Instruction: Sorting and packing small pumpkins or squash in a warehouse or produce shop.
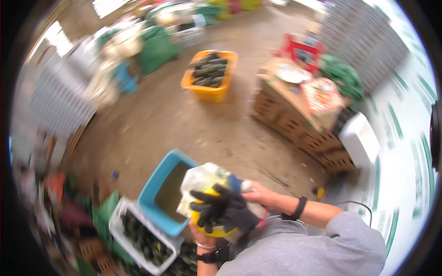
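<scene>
A loose bundle of black and yellow work gloves [221, 207] is held in front of my body. My left hand [203, 237] grips it from below, at a yellow part. My right hand [259, 194] closes on pale, whitish fabric at the bundle's right side, with a dark blue patch beside the fingers. A crumpled, translucent white plastic bag [198, 179] sticks out of the far left side. The gloves hide much of both hands' fingers, and motion blur softens the details. Just left of the bundle is a blue plastic tub [147, 191] with murky brownish contents.
A whitish crate [117, 220] of dark green produce adjoins the tub. Farther off, a yellow basin [207, 93] holds dark oblong produce. Stacked cardboard boxes [286, 117] stand right, beside a white foam box [359, 141]. Sacks [157, 50] and stacked grey crates [62, 96] line the left.
</scene>
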`<state>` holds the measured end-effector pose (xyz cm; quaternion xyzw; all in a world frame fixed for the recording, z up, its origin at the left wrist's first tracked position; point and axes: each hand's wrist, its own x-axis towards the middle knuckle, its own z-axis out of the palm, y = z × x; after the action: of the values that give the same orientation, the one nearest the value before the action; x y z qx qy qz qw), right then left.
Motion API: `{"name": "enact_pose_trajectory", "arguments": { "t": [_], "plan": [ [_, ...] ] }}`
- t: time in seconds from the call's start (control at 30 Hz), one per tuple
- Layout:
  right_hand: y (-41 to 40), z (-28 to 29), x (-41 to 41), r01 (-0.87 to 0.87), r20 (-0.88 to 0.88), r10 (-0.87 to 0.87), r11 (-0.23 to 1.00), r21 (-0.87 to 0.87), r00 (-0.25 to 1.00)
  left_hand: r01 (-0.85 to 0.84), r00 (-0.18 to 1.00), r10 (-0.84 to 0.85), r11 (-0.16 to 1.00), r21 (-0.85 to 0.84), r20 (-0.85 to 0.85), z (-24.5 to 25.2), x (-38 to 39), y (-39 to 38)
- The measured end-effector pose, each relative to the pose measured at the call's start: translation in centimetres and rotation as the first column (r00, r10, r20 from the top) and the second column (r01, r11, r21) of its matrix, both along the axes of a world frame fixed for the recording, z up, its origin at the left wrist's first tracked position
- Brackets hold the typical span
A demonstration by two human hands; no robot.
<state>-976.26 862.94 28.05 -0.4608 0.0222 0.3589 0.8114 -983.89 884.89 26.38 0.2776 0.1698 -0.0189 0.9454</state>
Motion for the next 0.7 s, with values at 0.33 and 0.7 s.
{"name": "enact_pose_trajectory", "arguments": {
  "t": [0.33, 0.7],
  "plan": [
    [-11.2, -1.3, 1.4, 0.595, -0.126, -0.593, 0.803, -0.024, 0.795, 0.525, 0.844, -0.517, 0.851, 0.029, -0.142, 0.8, 14.0, -11.5],
    [-14.0, -0.8, 12.2, 0.782, 0.018, -0.782, 0.622, -0.039, 0.623, 0.700, 0.603, -0.792, 0.581, 0.415, 0.093, 3.4, 29.6, -18.0]
  ]
}}
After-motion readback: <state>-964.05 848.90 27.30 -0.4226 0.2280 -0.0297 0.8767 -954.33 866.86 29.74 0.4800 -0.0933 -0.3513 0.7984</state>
